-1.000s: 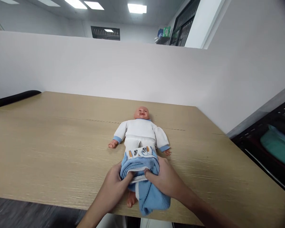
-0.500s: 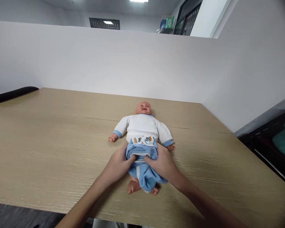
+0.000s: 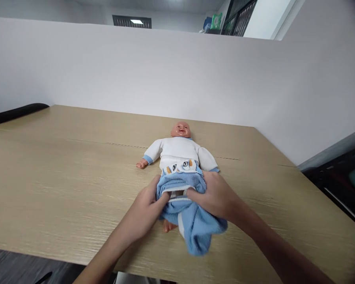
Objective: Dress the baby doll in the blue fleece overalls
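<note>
Blue cloth point(image 3: 191, 217) held over the legs of a doll point(image 3: 181, 130).
Head view: the left grip point(image 3: 146, 207) and right grip point(image 3: 220, 194) each pinch one side of the cloth by its white-edged opening. The doll lies face up on the table point(image 3: 77, 189) in a white top point(image 3: 180, 148).

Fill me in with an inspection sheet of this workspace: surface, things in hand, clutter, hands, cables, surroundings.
Surface: pale wooden table, thin seam lines across it.
Things: doll on its back in a white top; blue garment bunched over its legs, one foot showing below.
Clutter: green packet beyond the wall.
Left hand: grips the garment, thumb at its white-edged opening.
Right hand: grips the other side, likewise.
Cables: nothing seen.
Surroundings: low white wall behind; dark shelf at right.
</note>
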`<state>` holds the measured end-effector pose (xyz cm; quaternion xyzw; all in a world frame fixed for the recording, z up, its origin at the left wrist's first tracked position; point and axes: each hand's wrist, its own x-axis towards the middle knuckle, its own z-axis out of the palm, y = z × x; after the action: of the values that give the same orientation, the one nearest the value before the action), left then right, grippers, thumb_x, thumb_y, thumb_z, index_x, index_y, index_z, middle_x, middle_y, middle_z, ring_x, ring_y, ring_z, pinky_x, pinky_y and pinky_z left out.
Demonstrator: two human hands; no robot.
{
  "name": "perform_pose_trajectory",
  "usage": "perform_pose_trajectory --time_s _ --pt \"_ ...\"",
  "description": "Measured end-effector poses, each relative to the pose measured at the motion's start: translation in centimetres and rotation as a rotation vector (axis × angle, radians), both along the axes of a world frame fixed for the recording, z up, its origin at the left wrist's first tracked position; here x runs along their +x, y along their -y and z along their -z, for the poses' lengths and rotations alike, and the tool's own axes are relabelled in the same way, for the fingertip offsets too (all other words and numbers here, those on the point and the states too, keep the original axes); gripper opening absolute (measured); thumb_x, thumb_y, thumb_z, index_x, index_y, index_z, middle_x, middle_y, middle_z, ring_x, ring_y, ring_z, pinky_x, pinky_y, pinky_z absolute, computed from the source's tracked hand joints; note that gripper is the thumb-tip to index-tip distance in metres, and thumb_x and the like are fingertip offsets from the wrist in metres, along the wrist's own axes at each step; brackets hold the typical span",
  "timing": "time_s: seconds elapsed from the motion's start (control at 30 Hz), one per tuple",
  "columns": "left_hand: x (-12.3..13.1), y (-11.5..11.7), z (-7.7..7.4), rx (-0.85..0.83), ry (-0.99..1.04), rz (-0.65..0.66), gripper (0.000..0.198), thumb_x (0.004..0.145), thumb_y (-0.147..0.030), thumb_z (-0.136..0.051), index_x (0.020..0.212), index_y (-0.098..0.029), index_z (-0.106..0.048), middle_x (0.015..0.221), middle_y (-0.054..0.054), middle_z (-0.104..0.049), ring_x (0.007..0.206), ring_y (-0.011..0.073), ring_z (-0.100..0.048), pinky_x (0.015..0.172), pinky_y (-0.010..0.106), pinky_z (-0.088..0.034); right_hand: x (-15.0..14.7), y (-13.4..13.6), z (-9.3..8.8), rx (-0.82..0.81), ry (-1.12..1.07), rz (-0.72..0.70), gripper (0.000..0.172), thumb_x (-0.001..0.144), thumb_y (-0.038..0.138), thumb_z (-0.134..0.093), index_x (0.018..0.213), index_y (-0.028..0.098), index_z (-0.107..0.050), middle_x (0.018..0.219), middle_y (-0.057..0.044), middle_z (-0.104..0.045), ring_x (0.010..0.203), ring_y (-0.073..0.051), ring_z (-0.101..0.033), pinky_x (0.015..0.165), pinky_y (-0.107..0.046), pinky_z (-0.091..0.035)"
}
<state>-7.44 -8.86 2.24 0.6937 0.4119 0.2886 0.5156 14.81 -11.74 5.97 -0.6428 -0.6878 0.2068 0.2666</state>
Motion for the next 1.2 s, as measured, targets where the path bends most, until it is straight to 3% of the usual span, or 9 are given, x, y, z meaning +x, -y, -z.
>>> perform_pose_trajectory --time_s 0.13,0.23,0.4,0.57,0.73,0.87,0.97,1.07,1.2 --pt "-0.9 3.1 -0.7 -0.041 0.030 0.007 0.038 0.103 -0.043 -0.056 0.135 -0.024 -0.063 0.134 0.010 -0.074 0.129 0.0328 -0.066 0.106 0.039 -0.054 -0.4 2.6 -2.3 -0.042 -0.024 -0.130 0.029 0.081 0.025 -0.069 0.064 0.023 -0.046 0.061 0.007 -0.058 0.059 -0.012 -0.050 0.058 -0.029 -0.036" --pt "-1.4 4.7 -0.4 -0.074 0.030 0.031 0.040 0.103 -0.039 -0.056 0.141 -0.026 -0.060 0.145 0.009 -0.069 0.128 0.0306 -0.066 0.108 0.037 -0.053 -0.7 3.7 -2.4 -0.089 -0.029 -0.154 0.029 0.083 0.029 -0.072 0.064 0.022 -0.051 0.062 0.006 -0.061 0.061 -0.013 -0.052 0.059 -0.029 -0.037" --pt "-2.3 5.8 1.6 -0.079 -0.072 0.002 0.033 0.102 -0.042 -0.056 0.129 -0.024 -0.061 0.134 0.011 -0.073 0.125 0.0331 -0.067 0.108 0.041 -0.051 -1.8 4.5 -0.4 -0.113 -0.009 -0.106 0.021 0.081 0.034 -0.075 0.069 0.022 -0.063 0.068 0.003 -0.071 0.063 -0.016 -0.061 0.058 -0.029 -0.036" --pt "-2.9 6.4 3.1 -0.087 -0.238 0.005 0.034 0.104 -0.048 -0.048 0.124 -0.023 -0.056 0.119 0.013 -0.076 0.123 0.0371 -0.068 0.105 0.045 -0.049 -3.0 4.8 1.6 -0.109 0.030 -0.111 0.009 0.081 0.030 -0.073 0.078 0.023 -0.068 0.083 0.000 -0.079 0.075 -0.020 -0.069 0.066 -0.031 -0.037" --pt "-2.9 6.0 4.5 -0.040 -0.342 0.029 0.031 0.104 -0.038 -0.045 0.128 -0.021 -0.054 0.124 0.016 -0.076 0.118 0.0370 -0.071 0.103 0.046 -0.048 -3.5 4.4 3.2 -0.092 0.137 -0.118 0.006 0.083 0.028 -0.068 0.086 0.022 -0.068 0.092 -0.005 -0.081 0.085 -0.026 -0.074 0.070 -0.034 -0.037" --pt "-2.5 5.4 6.5 0.071 -0.302 0.021 0.031 0.099 -0.030 -0.047 0.124 -0.018 -0.060 0.128 0.018 -0.073 0.122 0.0375 -0.066 0.106 0.050 -0.046 -3.6 4.5 4.2 -0.078 0.166 -0.118 0.027 0.085 0.025 -0.065 0.111 0.022 -0.069 0.113 -0.010 -0.080 0.104 -0.033 -0.076 0.082 -0.037 -0.044" --pt "-2.3 5.4 8.1 0.157 -0.193 -0.008 0.034 0.099 -0.029 -0.049 0.128 -0.018 -0.061 0.134 0.017 -0.070 0.127 0.0357 -0.062 0.110 0.051 -0.045 -3.5 4.9 4.7 -0.117 0.190 -0.122 0.033 0.087 0.027 -0.063 0.119 0.020 -0.066 0.118 -0.013 -0.078 0.107 -0.035 -0.075 0.086 -0.040 -0.048" --pt "-2.3 5.8 9.1 0.176 -0.110 -0.055 0.040 0.101 -0.030 -0.049 0.139 -0.017 -0.054 0.139 0.018 -0.066 0.131 0.0350 -0.061 0.113 0.052 -0.044 -3.2 5.3 5.1 -0.162 0.166 -0.120 0.038 0.087 0.024 -0.061 0.125 0.017 -0.063 0.116 -0.015 -0.077 0.105 -0.036 -0.075 0.087 -0.042 -0.050" --pt "-2.1 5.8 9.2 0.093 0.016 -0.127 0.050 0.106 -0.036 -0.051 0.152 -0.020 -0.039 0.150 0.018 -0.061 0.137 0.0308 -0.060 0.116 0.048 -0.045 -2.9 5.4 5.8 -0.195 -0.002 -0.071 0.062 0.089 0.026 -0.063 0.148 0.015 -0.048 0.120 -0.015 -0.078 0.109 -0.036 -0.074 0.089 -0.043 -0.052"
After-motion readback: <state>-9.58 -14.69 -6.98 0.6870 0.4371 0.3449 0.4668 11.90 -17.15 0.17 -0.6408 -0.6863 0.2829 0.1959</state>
